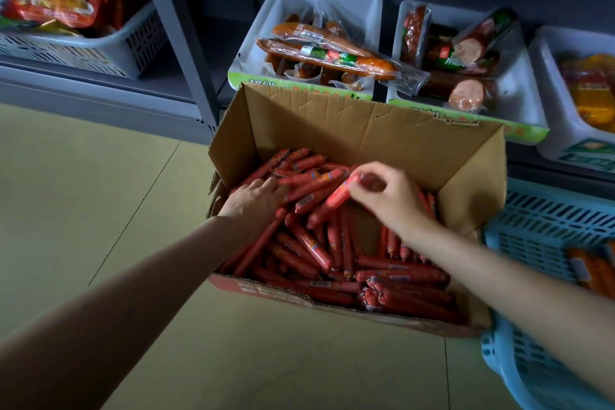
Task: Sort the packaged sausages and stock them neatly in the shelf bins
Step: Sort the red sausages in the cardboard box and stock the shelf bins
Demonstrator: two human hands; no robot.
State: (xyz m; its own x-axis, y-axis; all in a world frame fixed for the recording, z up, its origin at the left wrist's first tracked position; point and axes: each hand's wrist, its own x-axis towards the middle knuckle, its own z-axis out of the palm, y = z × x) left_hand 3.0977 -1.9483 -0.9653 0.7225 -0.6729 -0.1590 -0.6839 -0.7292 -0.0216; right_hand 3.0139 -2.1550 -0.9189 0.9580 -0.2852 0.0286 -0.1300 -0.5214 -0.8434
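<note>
Your left hand (258,200) lies flat, fingers straight, on the red sausages (299,253) heaped in the cardboard box (332,123) on the pale floor (83,210). Just right, your right hand (387,195) pinches one sausage (341,191). Beyond, three white bins (349,3) carry unreadable green labels; a blue basket (545,220) sits right.

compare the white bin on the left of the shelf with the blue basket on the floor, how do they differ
The white bin has solid walls, while the blue basket has slotted walls. The white bin sits on the shelf behind the cardboard box; the blue basket stands on the floor to the box's right. The white bin holds long clear-wrapped sausages; the blue basket holds a few orange ones. Both are open-topped and partly filled.
</note>
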